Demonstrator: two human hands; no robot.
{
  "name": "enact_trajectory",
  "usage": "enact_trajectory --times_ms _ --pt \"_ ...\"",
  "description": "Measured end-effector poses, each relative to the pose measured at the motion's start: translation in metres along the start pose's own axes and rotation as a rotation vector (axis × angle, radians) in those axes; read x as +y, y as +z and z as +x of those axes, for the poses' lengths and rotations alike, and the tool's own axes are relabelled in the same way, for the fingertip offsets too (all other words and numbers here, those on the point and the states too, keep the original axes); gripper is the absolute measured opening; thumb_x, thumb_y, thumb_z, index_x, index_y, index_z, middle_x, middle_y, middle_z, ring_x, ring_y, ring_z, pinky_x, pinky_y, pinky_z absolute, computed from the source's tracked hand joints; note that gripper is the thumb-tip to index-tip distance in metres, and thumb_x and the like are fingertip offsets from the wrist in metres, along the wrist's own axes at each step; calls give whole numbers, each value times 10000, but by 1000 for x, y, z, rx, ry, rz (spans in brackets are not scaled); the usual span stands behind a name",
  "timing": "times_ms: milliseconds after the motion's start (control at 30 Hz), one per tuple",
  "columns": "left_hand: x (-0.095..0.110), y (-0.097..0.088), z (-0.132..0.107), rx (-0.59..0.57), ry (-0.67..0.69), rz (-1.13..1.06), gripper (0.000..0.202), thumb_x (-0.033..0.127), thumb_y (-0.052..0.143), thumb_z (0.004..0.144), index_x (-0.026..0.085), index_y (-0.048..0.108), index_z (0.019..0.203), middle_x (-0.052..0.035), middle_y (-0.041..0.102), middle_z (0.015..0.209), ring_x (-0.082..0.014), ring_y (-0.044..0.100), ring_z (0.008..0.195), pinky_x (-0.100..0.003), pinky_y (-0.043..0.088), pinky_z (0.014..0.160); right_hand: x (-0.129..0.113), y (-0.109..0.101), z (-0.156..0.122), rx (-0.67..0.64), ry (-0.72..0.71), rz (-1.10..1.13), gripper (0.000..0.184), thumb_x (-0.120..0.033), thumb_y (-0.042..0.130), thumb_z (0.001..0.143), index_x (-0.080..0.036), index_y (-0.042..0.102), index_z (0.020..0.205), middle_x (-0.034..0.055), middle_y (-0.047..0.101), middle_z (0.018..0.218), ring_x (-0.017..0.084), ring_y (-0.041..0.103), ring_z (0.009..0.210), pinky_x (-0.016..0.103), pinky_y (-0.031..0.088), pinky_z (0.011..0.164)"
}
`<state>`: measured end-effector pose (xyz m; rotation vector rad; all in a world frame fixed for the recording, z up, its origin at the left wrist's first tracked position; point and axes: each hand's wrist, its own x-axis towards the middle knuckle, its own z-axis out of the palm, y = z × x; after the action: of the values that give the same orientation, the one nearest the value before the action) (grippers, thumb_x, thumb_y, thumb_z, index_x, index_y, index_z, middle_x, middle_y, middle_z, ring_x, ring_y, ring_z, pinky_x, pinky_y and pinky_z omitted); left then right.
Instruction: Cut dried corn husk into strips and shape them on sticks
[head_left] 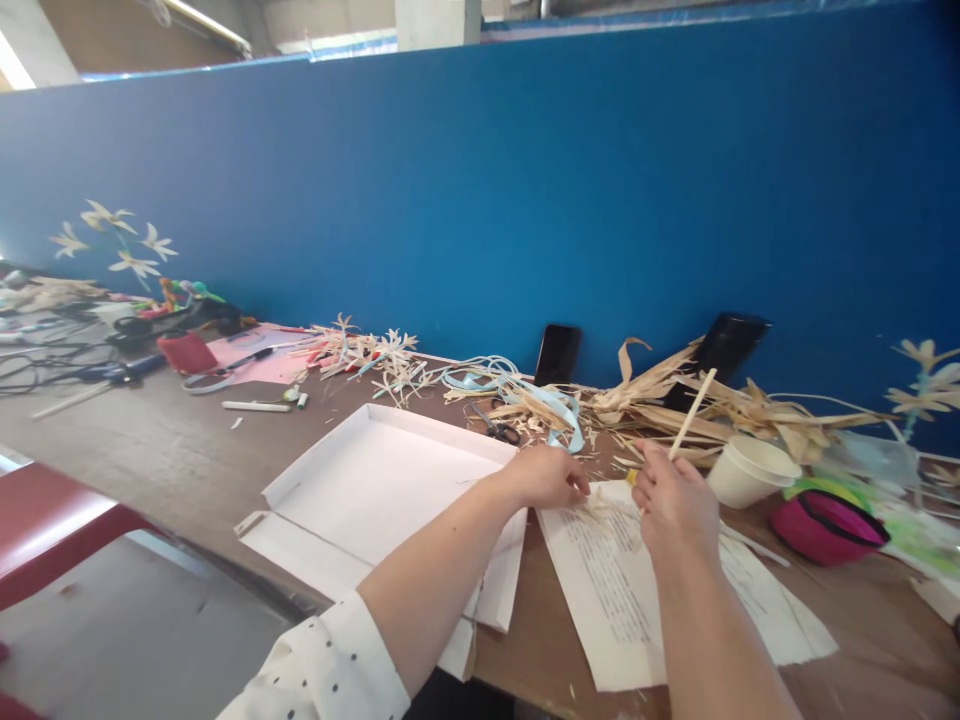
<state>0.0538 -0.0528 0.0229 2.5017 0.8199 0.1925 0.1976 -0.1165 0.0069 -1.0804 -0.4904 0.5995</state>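
Observation:
My right hand (673, 500) is closed round a thin pale stick (694, 412) that points up and to the right. My left hand (550, 476) rests with its fingers curled in a pinch on the printed paper sheet (611, 590), touching small bits of dried husk (600, 505) lying there; what it pinches is too small to name. Both hands sit over the paper, a few centimetres apart. A pile of dried corn husk strips (675, 400) lies just beyond them.
A flat white open box (375, 490) lies left of my hands. Scissors (495, 428) and pale blue ribbon (551, 405) lie behind it. A white cup (750, 470) and a pink pouch (825, 525) are at right. Two phones (557, 353) lean on the blue partition. Husk flowers (120, 240) stand far left.

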Motion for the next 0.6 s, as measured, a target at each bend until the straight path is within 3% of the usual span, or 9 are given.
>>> enact_trajectory --times_ms 100,267,600 --pt "0 1 1 -66 -11 93 235 415 627 664 252 695 819 -1 677 850 -159 592 752 -233 428 663 0 0 -1 -3 -2 -8 201 -295 719 635 -144 648 748 -111 320 421 34 227 354 176 134 315" --pt "4 7 3 -140 -31 183 205 328 620 657 227 683 824 -44 675 848 -194 604 766 -264 451 673 -1 0 -2 -15 -6 -22 211 -310 720 628 -151 641 741 -113 307 430 36 230 354 184 137 318" --pt "1 2 2 -94 -49 29 176 249 584 662 225 685 804 -13 681 843 -161 596 743 -228 440 658 -1 0 -3 -20 6 -15 209 -304 723 634 -149 648 753 -113 296 434 34 215 363 181 132 324"
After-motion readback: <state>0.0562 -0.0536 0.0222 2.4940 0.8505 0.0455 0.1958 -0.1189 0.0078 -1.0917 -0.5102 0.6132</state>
